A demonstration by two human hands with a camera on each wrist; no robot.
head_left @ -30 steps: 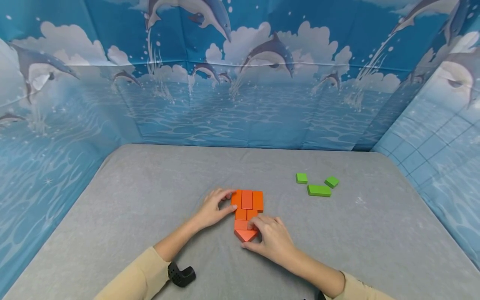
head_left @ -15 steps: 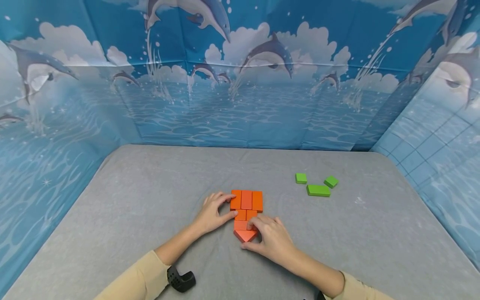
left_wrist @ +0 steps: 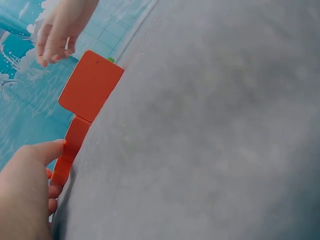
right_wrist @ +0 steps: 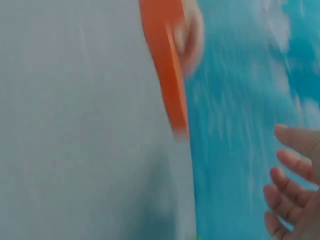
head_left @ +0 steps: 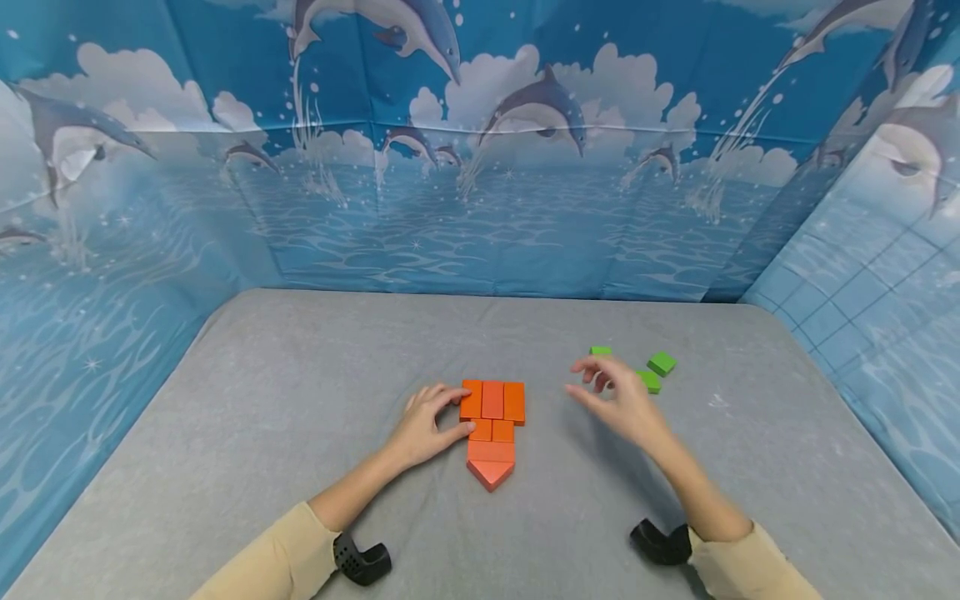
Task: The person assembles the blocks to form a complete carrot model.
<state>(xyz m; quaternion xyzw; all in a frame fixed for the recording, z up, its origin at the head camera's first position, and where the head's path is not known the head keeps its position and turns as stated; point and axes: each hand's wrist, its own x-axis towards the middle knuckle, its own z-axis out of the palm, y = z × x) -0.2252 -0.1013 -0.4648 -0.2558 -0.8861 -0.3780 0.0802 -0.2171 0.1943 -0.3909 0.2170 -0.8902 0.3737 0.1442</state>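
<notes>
Grey cloth covers the tabletop (head_left: 315, 350), and the orange blocks lie flat on it near the middle, fitted together in a compact figure. At its far end stand three tall blocks (head_left: 492, 400) side by side; two squares (head_left: 481, 430) adjoin them on the near side, followed by a wide bar (head_left: 491, 451) and a triangle (head_left: 490, 472) with its tip toward the near edge. The left hand (head_left: 422, 427) lies at the figure's left side, thumb and index spread: the index fingertip touches the leftmost tall block, the thumb tip the left square. The right hand (head_left: 621, 402) hangs above the cloth, to the right of the figure and well apart from it; its fingers are loosely bent and separated, the thumb apart from the index. Three green blocks (head_left: 662, 363) lie far right; the hand partly hides two of them. Tan sleeves (head_left: 273, 554) and black wrist mounts (head_left: 362, 560) show on both arms. A blue dolphin curtain (head_left: 480, 225) closes the far side. The right wrist view is blurred.
</notes>
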